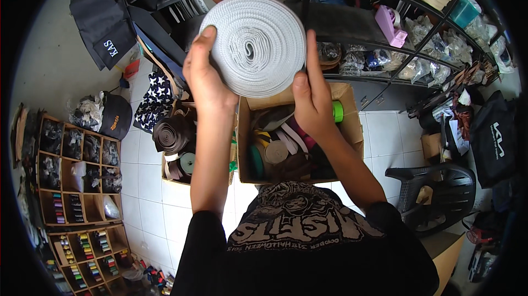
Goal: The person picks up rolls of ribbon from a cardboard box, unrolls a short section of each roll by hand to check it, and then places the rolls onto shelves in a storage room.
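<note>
Both my hands hold up a large roll of white webbing point(258, 48), its flat coiled side facing me. My left hand point(208, 73) grips the roll's left edge, thumb on the coiled face. On the opposite edge my right hand point(314, 95) clasps it, thumb in front and a finger along the rim. Below the roll stands an open cardboard box point(352, 147) with several rolls of strap inside, among them a beige roll point(276, 152) and a bright green one point(337, 111). My right forearm covers part of this box.
Left of the box, a second carton holds a dark brown roll point(171, 134) and a pale green roll point(187, 162). Wooden thread shelves point(80, 186) line the left side. A black metal rack point(346, 24) runs across the back, with a pink tape dispenser point(389, 25). A black plastic chair point(432, 191) stands at right.
</note>
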A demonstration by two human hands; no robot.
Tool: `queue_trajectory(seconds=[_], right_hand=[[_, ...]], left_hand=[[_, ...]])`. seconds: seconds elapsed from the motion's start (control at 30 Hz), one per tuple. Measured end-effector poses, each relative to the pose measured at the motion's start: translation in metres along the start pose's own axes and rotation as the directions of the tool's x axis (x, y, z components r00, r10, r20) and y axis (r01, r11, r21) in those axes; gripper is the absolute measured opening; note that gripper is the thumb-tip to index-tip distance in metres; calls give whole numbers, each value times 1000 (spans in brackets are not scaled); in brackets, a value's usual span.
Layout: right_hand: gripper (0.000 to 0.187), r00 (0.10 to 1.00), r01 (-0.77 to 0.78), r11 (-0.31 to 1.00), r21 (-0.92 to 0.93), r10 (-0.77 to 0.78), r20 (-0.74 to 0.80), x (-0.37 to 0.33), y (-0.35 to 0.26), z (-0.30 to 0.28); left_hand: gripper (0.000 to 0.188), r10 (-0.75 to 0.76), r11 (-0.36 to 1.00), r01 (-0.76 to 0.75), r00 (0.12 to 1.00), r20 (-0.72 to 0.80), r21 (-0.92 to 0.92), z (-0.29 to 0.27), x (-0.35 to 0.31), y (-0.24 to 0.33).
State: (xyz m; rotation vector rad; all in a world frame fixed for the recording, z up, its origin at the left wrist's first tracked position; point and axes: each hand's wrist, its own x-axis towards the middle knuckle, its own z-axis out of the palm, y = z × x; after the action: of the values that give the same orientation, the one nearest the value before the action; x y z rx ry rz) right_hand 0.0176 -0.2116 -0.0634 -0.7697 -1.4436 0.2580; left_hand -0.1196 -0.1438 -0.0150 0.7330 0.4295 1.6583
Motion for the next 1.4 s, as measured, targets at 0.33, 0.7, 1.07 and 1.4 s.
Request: queue_trajectory(seconds=[0.33, 0.7, 1.07, 1.4], right_hand=[[56, 975, -163, 977, 140, 181, -126, 26, 9, -2], [66, 791, -476, 865, 160, 341, 508, 31, 10, -60], [48, 650, -759, 593, 268, 666, 366, 10, 20, -45], [38, 785, -612, 774, 163, 568, 248, 3, 19, -40]], left_hand=[[31, -23, 998, 21, 999, -27, -65, -3, -19, -30], [31, -435, 715, 48, 811, 390, 698, -34, -29, 12], [38, -292, 813, 95, 920, 262, 574, -35, -50, -15], [41, -456, 720, 179, 851, 262, 670, -41, -35, -6]])
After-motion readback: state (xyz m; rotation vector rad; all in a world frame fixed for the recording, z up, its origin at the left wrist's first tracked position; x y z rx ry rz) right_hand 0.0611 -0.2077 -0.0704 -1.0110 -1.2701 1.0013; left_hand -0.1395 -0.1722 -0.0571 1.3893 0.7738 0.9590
